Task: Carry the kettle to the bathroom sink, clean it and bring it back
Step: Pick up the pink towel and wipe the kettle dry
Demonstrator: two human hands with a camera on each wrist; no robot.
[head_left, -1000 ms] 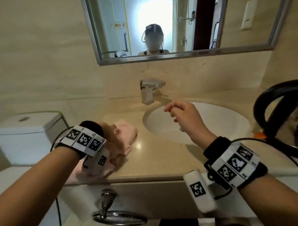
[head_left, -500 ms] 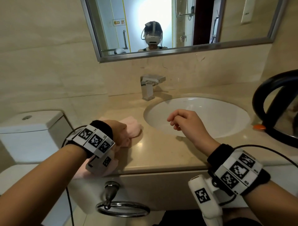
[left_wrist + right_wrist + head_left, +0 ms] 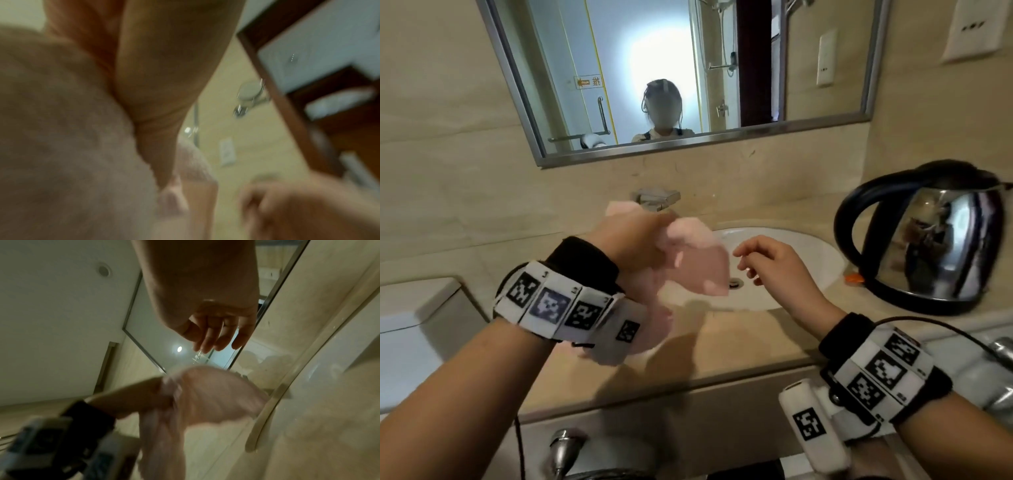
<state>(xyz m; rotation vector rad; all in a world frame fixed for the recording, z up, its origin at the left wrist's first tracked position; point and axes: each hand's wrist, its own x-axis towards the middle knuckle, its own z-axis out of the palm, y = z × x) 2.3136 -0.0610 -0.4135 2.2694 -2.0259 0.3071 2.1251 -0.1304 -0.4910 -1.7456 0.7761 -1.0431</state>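
Observation:
A steel kettle (image 3: pixel 935 240) with a black handle stands on the counter right of the white sink (image 3: pixel 801 253). My left hand (image 3: pixel 633 243) grips a pink cloth (image 3: pixel 695 263), held up over the sink's left rim; in the left wrist view the cloth (image 3: pixel 61 129) fills the blurred frame. The right hand (image 3: pixel 767 263) hovers over the basin, fingers loosely bent and holding nothing, a short way right of the cloth. From the right wrist view the right hand's fingers (image 3: pixel 216 335) hang loose above the cloth (image 3: pixel 205 394).
A chrome faucet (image 3: pixel 657 198) sits behind the sink, partly hidden by the cloth. A mirror (image 3: pixel 688 68) hangs above. A toilet tank (image 3: pixel 417 325) stands at the left. A towel ring (image 3: pixel 561 448) hangs below the beige counter (image 3: pixel 722 346).
The left hand has lifted the pink cloth off the counter and brought it right, up over the sink's edge. The right hand stays over the basin. The view has turned right, showing more kettle.

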